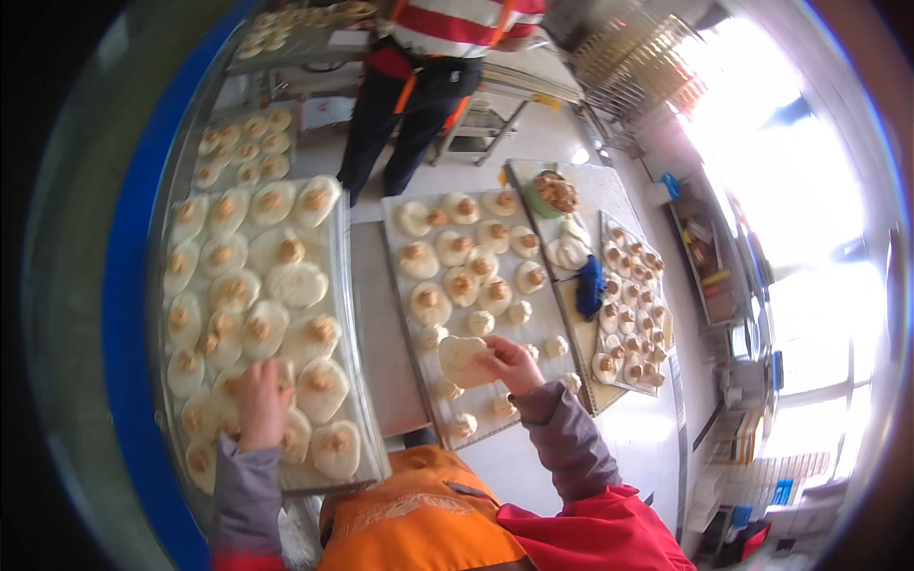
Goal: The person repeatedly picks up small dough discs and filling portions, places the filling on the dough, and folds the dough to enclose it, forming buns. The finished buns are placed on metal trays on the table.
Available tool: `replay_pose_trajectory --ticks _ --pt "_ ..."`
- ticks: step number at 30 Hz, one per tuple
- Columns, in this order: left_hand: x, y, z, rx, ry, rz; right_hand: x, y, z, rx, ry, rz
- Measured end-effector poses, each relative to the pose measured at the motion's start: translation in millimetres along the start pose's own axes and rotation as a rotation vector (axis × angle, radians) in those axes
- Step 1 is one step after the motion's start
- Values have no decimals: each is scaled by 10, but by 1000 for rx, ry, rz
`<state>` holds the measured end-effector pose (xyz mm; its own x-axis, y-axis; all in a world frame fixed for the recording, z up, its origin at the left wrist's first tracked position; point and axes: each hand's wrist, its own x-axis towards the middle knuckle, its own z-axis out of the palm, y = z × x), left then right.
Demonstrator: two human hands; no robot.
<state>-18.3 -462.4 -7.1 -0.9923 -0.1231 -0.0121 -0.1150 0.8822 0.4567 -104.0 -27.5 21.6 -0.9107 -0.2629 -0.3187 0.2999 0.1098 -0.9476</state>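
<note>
My right hand point(513, 364) pinches the edge of a flat, pale dough wrapper point(463, 363) and holds it up above the middle tray point(419, 366). No filling shows on this wrapper. Over the left tray point(348, 285), my left hand point(264, 404) reaches down among dough wrappers topped with brown filling, such as one wrapper point(322, 388) just to its right. Its fingers are drawn together, and the back of the hand hides what they grip. Pleated, closed buns point(464, 425) sit on the near part of the middle tray, with filled open wrappers point(429, 303) farther back.
A bowl of brown filling point(555, 194), a lump of dough point(569, 249) and a blue cloth point(589, 287) lie on the right table. A smaller tray point(606, 225) there bears more filled wrappers. A person in dark trousers point(411, 114) stands beyond the trays.
</note>
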Motion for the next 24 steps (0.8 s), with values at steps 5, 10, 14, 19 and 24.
replay_pose_trajectory --ticks 5,10,14,19,24 --pt "50 -128 -82 -33 -215 -131 346 -171 -1370 302 96 -12" --pt "-181 -61 -7 -132 -173 -216 599 -15 -2016 780 -82 31" --pt "-345 4 -129 -236 56 -404 659 159 -2054 858 -149 38" --pt "-489 368 -253 -1705 331 -610 761 194 -1684 930 -272 149" --pt "-549 1140 -25 -1988 149 -529 854 165 -918 738 -512 48"
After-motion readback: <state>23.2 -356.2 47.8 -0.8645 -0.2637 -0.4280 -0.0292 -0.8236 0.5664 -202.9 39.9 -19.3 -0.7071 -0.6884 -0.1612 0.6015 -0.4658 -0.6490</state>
